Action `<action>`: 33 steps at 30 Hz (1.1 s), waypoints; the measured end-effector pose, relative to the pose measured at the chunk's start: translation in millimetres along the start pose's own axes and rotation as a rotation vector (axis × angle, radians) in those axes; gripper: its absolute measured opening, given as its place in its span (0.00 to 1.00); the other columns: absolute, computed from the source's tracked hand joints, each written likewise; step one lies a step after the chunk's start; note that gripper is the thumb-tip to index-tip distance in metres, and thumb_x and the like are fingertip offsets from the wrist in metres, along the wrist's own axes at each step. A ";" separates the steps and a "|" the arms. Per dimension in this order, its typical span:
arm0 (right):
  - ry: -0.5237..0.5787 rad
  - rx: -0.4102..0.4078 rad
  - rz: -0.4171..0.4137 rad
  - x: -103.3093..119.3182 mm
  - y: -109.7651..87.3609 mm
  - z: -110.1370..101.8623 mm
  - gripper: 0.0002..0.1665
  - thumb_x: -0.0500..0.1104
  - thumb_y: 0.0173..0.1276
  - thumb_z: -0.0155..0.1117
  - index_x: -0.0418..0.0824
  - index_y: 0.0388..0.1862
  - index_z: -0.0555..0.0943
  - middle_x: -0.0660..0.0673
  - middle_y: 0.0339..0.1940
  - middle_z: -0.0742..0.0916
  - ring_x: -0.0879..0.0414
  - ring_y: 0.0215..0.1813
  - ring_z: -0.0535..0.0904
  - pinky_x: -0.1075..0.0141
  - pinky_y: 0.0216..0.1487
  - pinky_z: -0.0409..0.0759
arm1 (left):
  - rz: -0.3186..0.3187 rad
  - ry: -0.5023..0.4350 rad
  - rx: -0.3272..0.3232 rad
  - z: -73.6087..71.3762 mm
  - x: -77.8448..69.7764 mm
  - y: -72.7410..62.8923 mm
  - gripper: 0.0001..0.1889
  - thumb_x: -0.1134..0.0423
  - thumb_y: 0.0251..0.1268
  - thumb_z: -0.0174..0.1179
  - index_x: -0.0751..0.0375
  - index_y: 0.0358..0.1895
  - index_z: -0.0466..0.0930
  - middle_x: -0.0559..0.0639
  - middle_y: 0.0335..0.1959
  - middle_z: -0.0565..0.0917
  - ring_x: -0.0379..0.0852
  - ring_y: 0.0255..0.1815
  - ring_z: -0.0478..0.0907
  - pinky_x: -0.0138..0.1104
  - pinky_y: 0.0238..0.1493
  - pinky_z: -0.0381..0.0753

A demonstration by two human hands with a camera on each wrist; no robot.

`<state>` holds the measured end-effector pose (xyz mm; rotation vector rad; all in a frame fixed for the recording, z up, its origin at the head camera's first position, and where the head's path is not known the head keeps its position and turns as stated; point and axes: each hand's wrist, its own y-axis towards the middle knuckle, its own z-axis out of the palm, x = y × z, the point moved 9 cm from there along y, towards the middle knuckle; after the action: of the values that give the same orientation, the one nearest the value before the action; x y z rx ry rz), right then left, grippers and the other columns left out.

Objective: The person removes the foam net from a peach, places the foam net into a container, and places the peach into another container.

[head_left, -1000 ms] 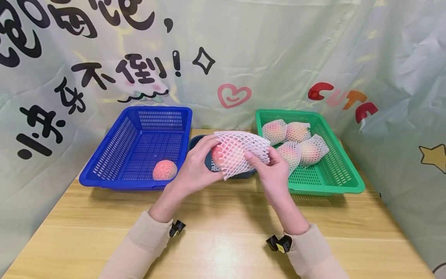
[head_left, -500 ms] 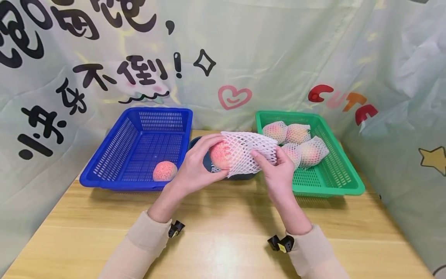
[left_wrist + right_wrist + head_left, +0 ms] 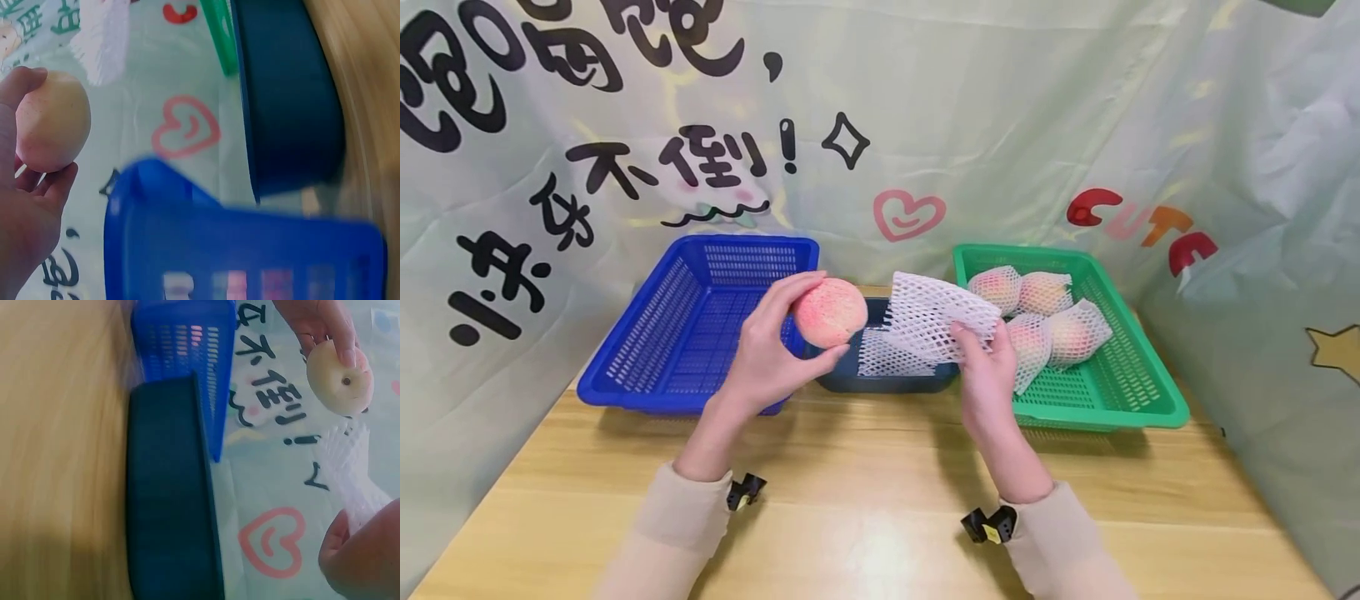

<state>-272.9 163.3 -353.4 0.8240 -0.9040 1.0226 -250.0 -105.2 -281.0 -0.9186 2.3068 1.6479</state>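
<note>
In the head view my left hand (image 3: 767,346) grips a bare pink peach (image 3: 831,312) between thumb and fingers, above the right edge of the blue basket (image 3: 700,400). The left wrist view shows the same peach (image 3: 56,122) with its paler side. My right hand (image 3: 987,367) pinches a white foam fruit net (image 3: 936,312) by its right end, over the dark blue bin (image 3: 887,384). The net hangs flat, with no fruit in it, apart from the peach. Another white foam net (image 3: 891,354) lies in the bin, partly covered by the held one.
A green basket (image 3: 1093,414) stands at the right with several netted peaches (image 3: 1078,333) in its left and back part. All three containers stand on a wooden table (image 3: 865,492). A printed cloth (image 3: 1015,125) hangs close behind them.
The peach has come fully out of the foam net. My left hand has moved left with the peach, while my right hand keeps the net. The peach in the blue basket is now hidden.
</note>
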 end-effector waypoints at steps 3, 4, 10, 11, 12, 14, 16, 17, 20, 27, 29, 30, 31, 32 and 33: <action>-0.015 0.016 0.051 -12.7 0.9 8.8 0.20 0.28 0.73 0.58 0.39 0.61 0.75 0.49 0.51 0.84 0.57 0.52 0.81 0.67 0.55 0.80 | -0.036 0.037 -0.012 -16.2 10.3 -6.5 0.46 0.68 0.40 0.84 0.61 0.70 0.74 0.55 0.68 0.78 0.53 0.67 0.75 0.35 0.66 0.76; -0.037 0.024 0.065 -17.1 1.8 11.9 0.20 0.29 0.72 0.58 0.38 0.62 0.74 0.49 0.51 0.84 0.57 0.52 0.81 0.67 0.54 0.80 | -0.049 0.051 -0.016 -21.9 13.7 -9.0 0.46 0.69 0.40 0.84 0.61 0.71 0.74 0.54 0.68 0.78 0.53 0.67 0.76 0.33 0.65 0.75; -0.298 0.071 0.076 -42.3 11.3 25.5 0.20 0.31 0.73 0.61 0.34 0.62 0.72 0.42 0.55 0.80 0.54 0.57 0.75 0.64 0.55 0.76 | -0.152 0.172 0.007 -52.8 35.2 -29.8 0.47 0.70 0.39 0.83 0.59 0.71 0.73 0.55 0.68 0.77 0.54 0.66 0.76 0.27 0.65 0.71; -0.351 0.078 0.067 -45.8 13.1 27.0 0.20 0.32 0.73 0.61 0.33 0.62 0.71 0.40 0.58 0.79 0.53 0.60 0.73 0.62 0.57 0.75 | -0.174 0.193 0.020 -56.8 38.8 -33.4 0.48 0.70 0.39 0.83 0.58 0.72 0.72 0.55 0.68 0.77 0.54 0.66 0.75 0.26 0.65 0.70; -0.398 0.086 0.058 -48.8 14.7 28.6 0.21 0.33 0.73 0.62 0.33 0.62 0.71 0.39 0.59 0.77 0.52 0.62 0.72 0.59 0.60 0.74 | -0.194 0.209 0.034 -60.7 42.3 -36.8 0.48 0.70 0.40 0.83 0.58 0.72 0.72 0.55 0.68 0.76 0.54 0.66 0.75 0.26 0.65 0.70; -0.466 0.107 0.050 -54.5 16.9 31.9 0.23 0.34 0.73 0.62 0.32 0.64 0.69 0.36 0.62 0.76 0.48 0.66 0.70 0.54 0.64 0.72 | -0.229 0.244 0.055 -68.8 48.4 -42.8 0.48 0.69 0.41 0.83 0.58 0.72 0.71 0.56 0.68 0.75 0.54 0.66 0.74 0.24 0.64 0.68; -0.529 0.125 0.043 -60.1 19.4 34.6 0.26 0.34 0.73 0.63 0.32 0.66 0.69 0.35 0.65 0.75 0.46 0.68 0.69 0.51 0.68 0.70 | -0.253 0.271 0.066 -77.1 53.8 -47.8 0.47 0.69 0.41 0.83 0.60 0.72 0.71 0.57 0.68 0.75 0.55 0.66 0.74 0.22 0.63 0.67; -0.555 0.138 0.041 -62.3 20.1 36.0 0.27 0.34 0.72 0.64 0.32 0.67 0.68 0.34 0.65 0.76 0.44 0.68 0.69 0.50 0.69 0.69 | -0.261 0.282 0.069 -81.3 56.2 -49.8 0.47 0.69 0.41 0.82 0.61 0.71 0.71 0.58 0.67 0.75 0.56 0.65 0.74 0.22 0.63 0.67; -0.642 0.173 0.038 -67.9 22.5 39.1 0.28 0.34 0.71 0.65 0.33 0.67 0.68 0.35 0.64 0.76 0.43 0.66 0.70 0.48 0.68 0.69 | -0.281 0.316 0.079 -92.4 63.0 -54.7 0.46 0.70 0.41 0.82 0.64 0.70 0.71 0.60 0.66 0.75 0.57 0.64 0.74 0.21 0.62 0.65; -0.957 0.311 -0.084 -74.0 27.5 50.1 0.33 0.34 0.71 0.66 0.33 0.72 0.65 0.33 0.67 0.76 0.39 0.68 0.73 0.46 0.68 0.72 | -0.354 0.348 0.183 -105.4 79.5 -60.3 0.43 0.70 0.42 0.82 0.66 0.67 0.71 0.62 0.62 0.75 0.60 0.62 0.73 0.41 0.63 0.75; -1.047 0.337 -0.105 -75.0 26.6 52.7 0.37 0.33 0.70 0.67 0.33 0.74 0.64 0.32 0.70 0.73 0.38 0.67 0.73 0.45 0.67 0.73 | -0.365 0.354 0.219 -107.2 84.0 -62.3 0.42 0.69 0.43 0.82 0.66 0.66 0.71 0.62 0.61 0.76 0.60 0.60 0.74 0.39 0.61 0.76; -1.082 0.343 -0.111 -75.0 25.7 53.4 0.39 0.33 0.69 0.68 0.34 0.75 0.62 0.32 0.71 0.71 0.38 0.68 0.73 0.44 0.67 0.73 | -0.371 0.351 0.236 -108.1 86.7 -63.5 0.42 0.68 0.44 0.81 0.66 0.66 0.72 0.62 0.60 0.76 0.59 0.58 0.74 0.33 0.60 0.75; -1.114 0.345 -0.126 -75.0 25.7 54.0 0.41 0.32 0.68 0.69 0.34 0.76 0.61 0.32 0.71 0.70 0.37 0.67 0.73 0.44 0.67 0.73 | -0.378 0.348 0.251 -109.2 89.6 -65.0 0.41 0.68 0.44 0.81 0.65 0.66 0.72 0.61 0.59 0.76 0.58 0.57 0.75 0.27 0.57 0.73; -1.137 0.345 -0.148 -73.8 25.3 54.9 0.43 0.32 0.67 0.70 0.34 0.77 0.61 0.31 0.71 0.69 0.36 0.66 0.72 0.44 0.67 0.73 | -0.386 0.347 0.266 -110.3 92.6 -66.5 0.41 0.68 0.45 0.81 0.65 0.66 0.72 0.60 0.59 0.76 0.57 0.56 0.75 0.21 0.54 0.69; -1.161 0.343 -0.176 -72.8 25.0 55.5 0.45 0.31 0.65 0.71 0.35 0.77 0.61 0.31 0.70 0.69 0.35 0.66 0.71 0.45 0.67 0.72 | -0.392 0.345 0.280 -111.4 96.0 -67.9 0.40 0.68 0.45 0.81 0.65 0.66 0.72 0.60 0.58 0.77 0.56 0.55 0.76 0.17 0.51 0.66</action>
<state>-327.2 96.7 -393.6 1.8282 -1.5920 0.4759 -264.5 -256.2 -337.6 -1.5575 2.2783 1.0464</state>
